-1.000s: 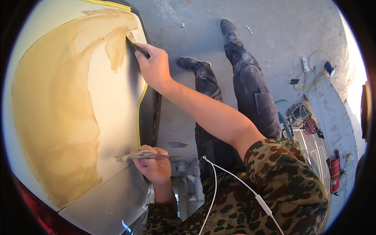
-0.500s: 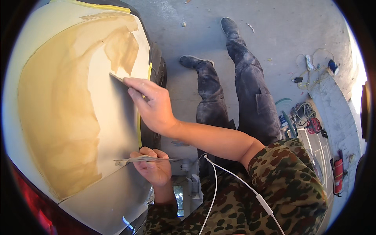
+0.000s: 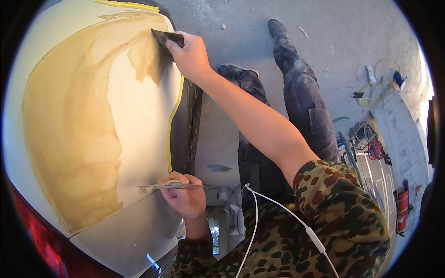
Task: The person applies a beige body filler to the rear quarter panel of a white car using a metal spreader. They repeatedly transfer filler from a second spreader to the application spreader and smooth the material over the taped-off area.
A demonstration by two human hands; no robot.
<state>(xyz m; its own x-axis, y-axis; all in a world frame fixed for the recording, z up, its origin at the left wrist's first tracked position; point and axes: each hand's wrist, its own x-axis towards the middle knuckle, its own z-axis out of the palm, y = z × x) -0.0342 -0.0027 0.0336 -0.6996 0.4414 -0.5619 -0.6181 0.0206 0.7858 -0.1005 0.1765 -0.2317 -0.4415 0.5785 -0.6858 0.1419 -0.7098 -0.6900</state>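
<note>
A pale car body panel (image 3: 139, 120) fills the left side, coated in a large patch of tan filler (image 3: 69, 129) with yellow tape (image 3: 172, 125) along its edge. My right hand (image 3: 190, 55) grips a dark flat spreader (image 3: 164, 38) against the top right of the filler patch. Low in the middle, beside the panel's edge, my left hand (image 3: 185, 199) holds a thin, smeared flat plate (image 3: 169, 185), seen nearly edge-on.
A red tail light (image 3: 39, 231) borders the lower left. My legs stand on the concrete floor (image 3: 338, 37). At right lie cords (image 3: 380, 69), hoses with a red reel (image 3: 375, 149), a stained pale ledge (image 3: 396, 125) and a red cylinder (image 3: 402, 208).
Since half a second ago, my right hand has risen from mid-panel to the upper filler edge with the spreader. My left hand and its plate are almost unmoved.
</note>
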